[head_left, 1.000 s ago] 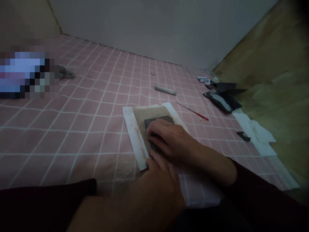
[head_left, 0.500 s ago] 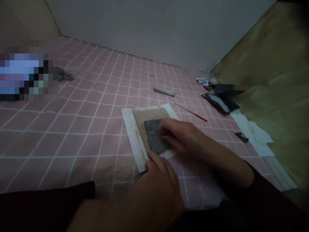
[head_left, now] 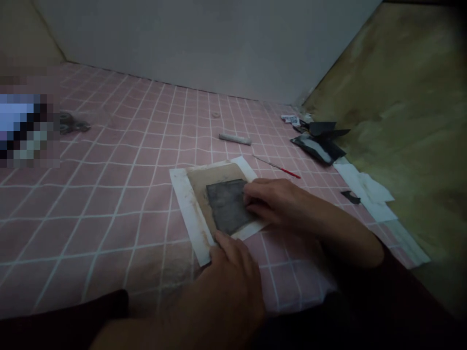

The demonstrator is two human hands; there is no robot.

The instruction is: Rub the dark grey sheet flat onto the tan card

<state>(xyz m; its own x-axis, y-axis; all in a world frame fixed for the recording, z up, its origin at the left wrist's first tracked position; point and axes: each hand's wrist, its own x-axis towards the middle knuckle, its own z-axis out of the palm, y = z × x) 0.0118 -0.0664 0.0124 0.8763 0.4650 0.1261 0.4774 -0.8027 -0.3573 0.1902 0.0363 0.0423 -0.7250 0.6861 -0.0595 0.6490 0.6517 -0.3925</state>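
Note:
A dark grey square sheet (head_left: 226,206) lies on a brown piece (head_left: 200,182), which rests on white paper (head_left: 182,194). My right hand (head_left: 268,197) is at the dark sheet's right edge, its fingers curled together; whatever they pinch is too small and dim to make out. At the near edge of the paper, my left hand (head_left: 235,270) rests palm down, fingertips touching the paper and the brown piece just below the dark sheet. Its fingers are extended and hold nothing.
Beyond the paper lie a grey tube (head_left: 235,139) and a thin red-handled tool (head_left: 288,172). Black pouches (head_left: 319,146), white tissue (head_left: 368,187) and a black scrap (head_left: 350,197) are at right. A blurred screen (head_left: 16,116) and metal rings (head_left: 71,122) are at left.
The whole view has shifted, so the things on the cloth appear further left. My right hand's fingers look more tightly closed at the dark sheet's edge. My left hand stays on the paper.

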